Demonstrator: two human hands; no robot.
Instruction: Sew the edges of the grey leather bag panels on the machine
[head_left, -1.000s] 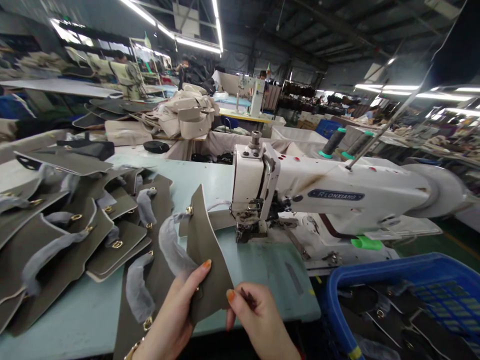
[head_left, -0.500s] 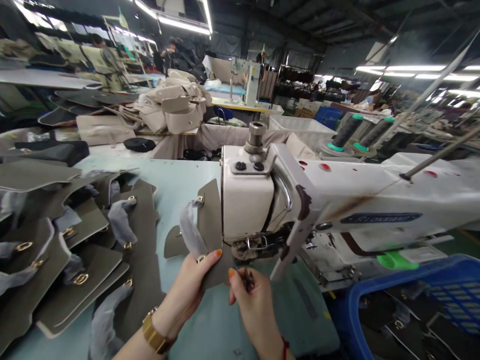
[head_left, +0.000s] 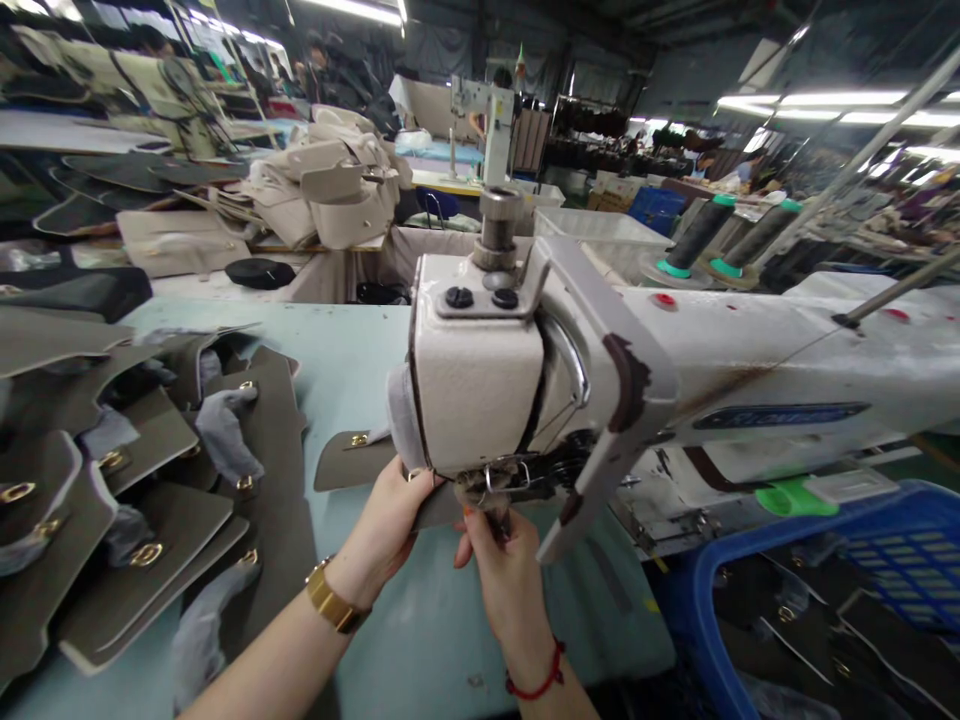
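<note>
My left hand [head_left: 386, 520] grips a grey-brown bag panel [head_left: 436, 508] with its thumb on top, just left of the sewing machine's needle area. A handle in pale wrapping [head_left: 405, 420] rises from the panel against the machine head [head_left: 480, 390], which hides part of it. Left of that hand, a grey-brown flap [head_left: 349, 462] with a gold fitting lies on the table; whether it belongs to the same panel I cannot tell. My right hand [head_left: 510, 575] is closed around a small dark metal tool under the presser area, its tip mostly hidden.
Many grey-brown panels with gold rings and wrapped handles [head_left: 229, 435] pile up on the left of the pale green table [head_left: 337, 340]. A blue basket [head_left: 697, 620] holding similar pieces stands at right. Dark thread cones [head_left: 697, 240] and beige bag parts [head_left: 330, 185] are behind.
Both hands have moved up, closer to the needle area. The panel has gone further behind and under the machine head, so less of it shows. The view has shifted slightly.
</note>
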